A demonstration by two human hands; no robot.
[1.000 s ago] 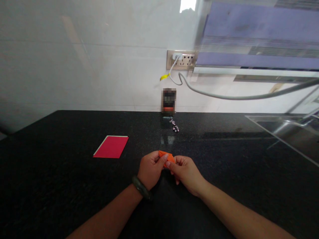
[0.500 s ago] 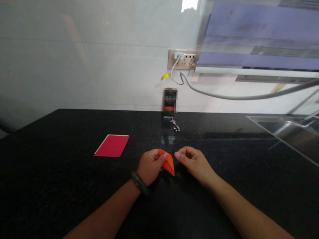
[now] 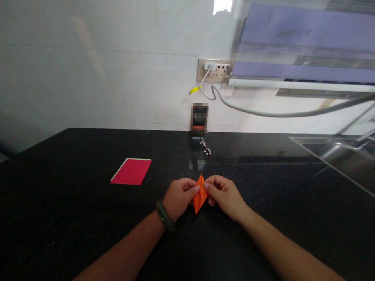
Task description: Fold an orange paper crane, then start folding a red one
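A folded piece of orange paper, diamond-shaped with a crease down its middle, is held just above the dark countertop. My left hand pinches its left side, thumb on top and fingers partly hidden behind. On the opposite side, my right hand grips the paper's edge between thumb and fingers. One point of the diamond faces away from me, the other towards me. A dark bangle circles my left wrist.
A stack of red paper with a pale edge lies to the left. A phone-like object, its screen blurred, leans on the wall with a beaded strap. A metal sink is at the right, a socket panel above.
The orange paper has turned from slanting to nearly upright in the view. My right hand, apart from it before, has moved left and taken hold of its right side.
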